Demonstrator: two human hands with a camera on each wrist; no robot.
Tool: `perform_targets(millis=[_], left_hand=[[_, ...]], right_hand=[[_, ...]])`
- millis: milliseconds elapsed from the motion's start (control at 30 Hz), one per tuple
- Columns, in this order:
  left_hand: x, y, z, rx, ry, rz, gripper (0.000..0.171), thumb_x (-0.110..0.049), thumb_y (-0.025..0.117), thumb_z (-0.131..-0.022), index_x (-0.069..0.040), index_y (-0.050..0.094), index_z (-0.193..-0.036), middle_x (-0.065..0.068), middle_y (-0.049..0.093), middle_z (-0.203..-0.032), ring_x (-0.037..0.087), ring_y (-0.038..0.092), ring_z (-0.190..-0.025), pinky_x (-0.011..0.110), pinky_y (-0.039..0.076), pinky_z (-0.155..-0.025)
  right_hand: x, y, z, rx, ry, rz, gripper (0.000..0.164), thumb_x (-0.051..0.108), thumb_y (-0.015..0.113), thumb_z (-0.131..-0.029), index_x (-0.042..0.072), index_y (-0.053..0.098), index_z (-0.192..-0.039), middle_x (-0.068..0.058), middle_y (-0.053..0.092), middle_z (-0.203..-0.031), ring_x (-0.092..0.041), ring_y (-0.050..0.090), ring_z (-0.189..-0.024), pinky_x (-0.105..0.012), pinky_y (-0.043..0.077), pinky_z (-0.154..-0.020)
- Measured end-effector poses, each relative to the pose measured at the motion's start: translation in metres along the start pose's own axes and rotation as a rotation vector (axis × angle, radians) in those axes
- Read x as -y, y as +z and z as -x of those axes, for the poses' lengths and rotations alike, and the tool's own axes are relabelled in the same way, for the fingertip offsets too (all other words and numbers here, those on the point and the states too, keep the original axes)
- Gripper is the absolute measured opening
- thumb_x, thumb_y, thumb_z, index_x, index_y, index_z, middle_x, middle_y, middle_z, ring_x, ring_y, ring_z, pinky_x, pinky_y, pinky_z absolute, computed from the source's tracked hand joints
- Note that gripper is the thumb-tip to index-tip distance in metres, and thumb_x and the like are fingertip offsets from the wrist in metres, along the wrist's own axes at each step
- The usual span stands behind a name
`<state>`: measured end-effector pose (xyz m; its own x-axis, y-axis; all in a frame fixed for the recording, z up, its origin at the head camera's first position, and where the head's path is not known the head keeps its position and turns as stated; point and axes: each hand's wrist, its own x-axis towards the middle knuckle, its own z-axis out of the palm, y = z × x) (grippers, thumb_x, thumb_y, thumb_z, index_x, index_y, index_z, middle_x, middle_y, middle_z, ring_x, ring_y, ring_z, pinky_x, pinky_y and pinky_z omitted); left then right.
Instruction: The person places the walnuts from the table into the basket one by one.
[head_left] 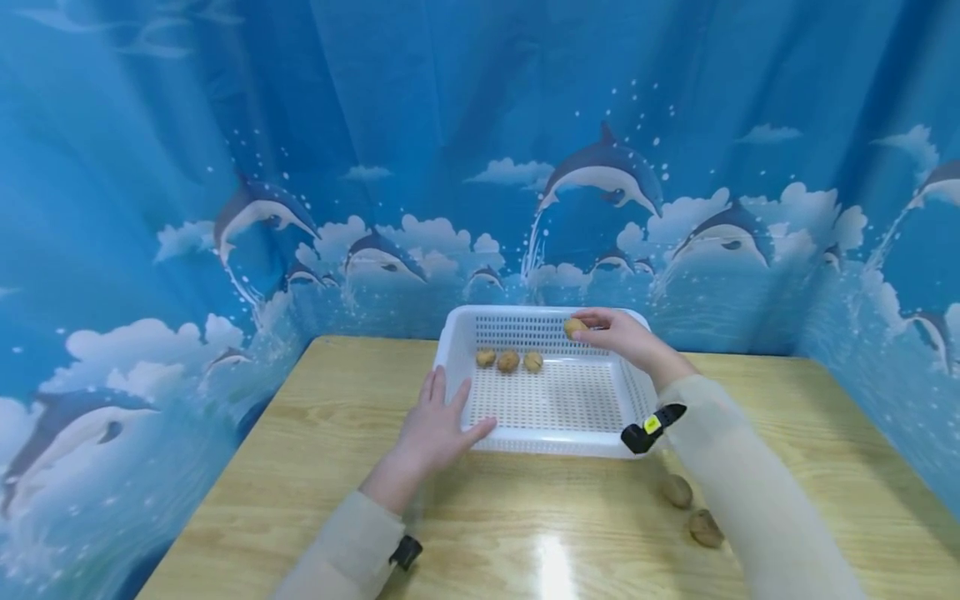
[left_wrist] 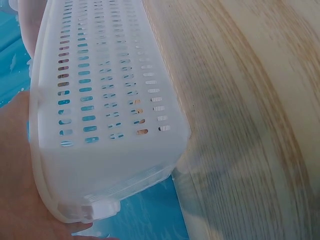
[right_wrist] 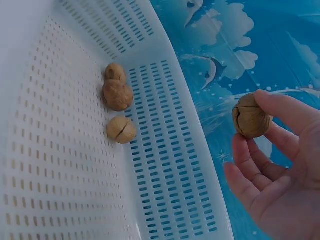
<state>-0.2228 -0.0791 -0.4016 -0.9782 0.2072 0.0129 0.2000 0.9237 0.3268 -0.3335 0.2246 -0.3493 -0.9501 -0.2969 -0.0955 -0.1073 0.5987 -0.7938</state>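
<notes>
My right hand [head_left: 619,335] pinches a walnut [right_wrist: 251,116] between thumb and fingertips, above the far right part of a white plastic basket [head_left: 547,442]. A dark crack runs across the shell of the held walnut. Three walnuts lie inside the basket by its far wall: a left one [head_left: 486,357], a darker middle one [head_left: 508,361] and a right one [head_left: 533,361], which shows a crack in the right wrist view. At the basket's near left corner, my left hand [head_left: 433,427] rests with fingers spread along the rim, thumb toward the front.
Two more walnuts, one [head_left: 677,491] and another [head_left: 706,528], lie on the wooden table [head_left: 300,467] beside my right forearm. A blue dolphin-print curtain [head_left: 465,167] hangs behind the table and along both sides.
</notes>
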Motion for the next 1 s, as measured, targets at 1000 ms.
perform_targets(millis=[1000], left_hand=[[0.001, 0.004, 0.000, -0.037, -0.012, 0.012, 0.089, -0.075, 0.038, -0.082, -0.016, 0.026, -0.148, 0.017, -0.005, -0.154, 0.035, -0.006, -0.140, 0.060, 0.030, -0.099]], right_hand=[[-0.042, 0.035, -0.049, 0.068, 0.011, 0.204, 0.047, 0.020, 0.064, -0.089, 0.003, 0.051, -0.131, -0.019, 0.052, -0.128, -0.036, 0.045, -0.120, -0.053, 0.036, -0.099]])
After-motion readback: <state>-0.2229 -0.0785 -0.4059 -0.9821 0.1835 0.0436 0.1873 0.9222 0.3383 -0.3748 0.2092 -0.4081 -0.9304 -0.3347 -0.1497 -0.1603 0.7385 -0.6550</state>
